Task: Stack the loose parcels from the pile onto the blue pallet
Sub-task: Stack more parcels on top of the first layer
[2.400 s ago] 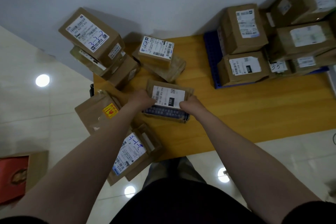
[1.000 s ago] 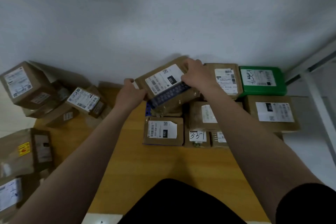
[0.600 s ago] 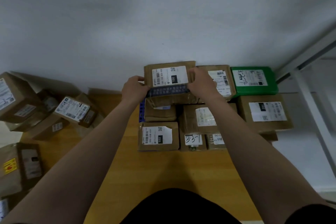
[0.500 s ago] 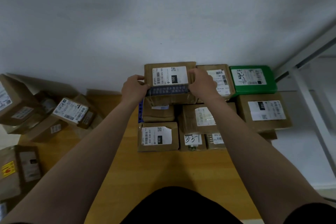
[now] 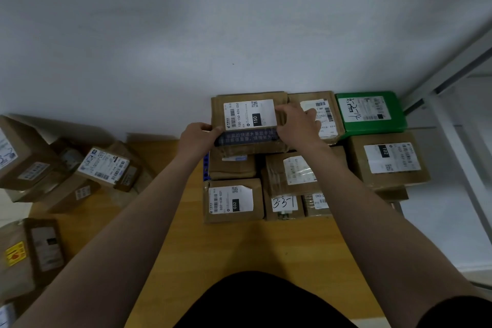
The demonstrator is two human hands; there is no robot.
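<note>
Parcel [image 5: 249, 114] flat, long axis left-right, gripped by left hand [image 5: 198, 138], right hand [image 5: 298, 125]

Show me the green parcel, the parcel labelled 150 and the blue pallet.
green parcel [image 5: 372, 128], head view, bare green top just below its label.
150 parcel [image 5: 249, 114], head view, middle of its white label.
blue pallet [image 5: 206, 168], head view, its exposed left edge.

We think this is a parcel room, where mail gets sorted. Brown parcels [image 5: 387, 180] with white stickers [image 5: 391, 158], bar codes [image 5: 215, 204] and a hand-written number [image 5: 283, 203] sit stacked on a blue pallet [image 5: 205, 171] on a wooden worktop [image 5: 239, 247], by a white wall [image 5: 239, 21].
</note>
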